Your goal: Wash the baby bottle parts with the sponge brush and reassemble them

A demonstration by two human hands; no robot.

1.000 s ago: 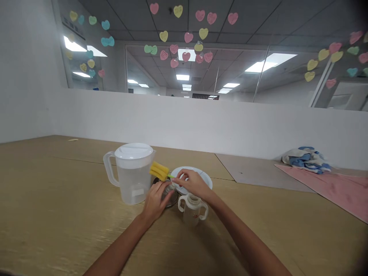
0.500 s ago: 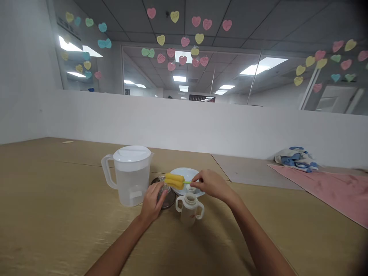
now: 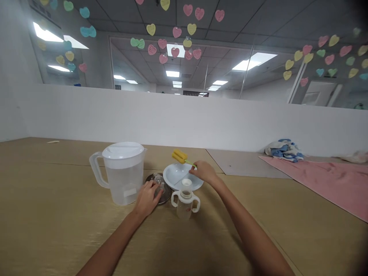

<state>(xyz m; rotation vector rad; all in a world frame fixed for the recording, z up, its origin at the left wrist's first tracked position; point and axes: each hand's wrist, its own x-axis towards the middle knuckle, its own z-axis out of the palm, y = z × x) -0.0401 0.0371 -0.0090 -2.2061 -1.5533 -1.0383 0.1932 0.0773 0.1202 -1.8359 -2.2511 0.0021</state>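
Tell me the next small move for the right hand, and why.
I'd probably lower the yellow sponge brush toward the white dish: the right hand grips its green handle, which crosses the dish's far rim in view, while the left hand is down at the clear pieces on the dark dish.

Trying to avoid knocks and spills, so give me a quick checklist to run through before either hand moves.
1. Sponge brush held by the right hand: ok, gripped at its green stem.
2. Bottle upright: ok, standing with its mouth uncovered.
3. Jug covered: ok, its lid is on.
4. Left hand free: not ok, its fingers are at a clear piece over the dark dish.
5. Left hand's hold firm: cannot tell.
6. Sponge dry: cannot tell.
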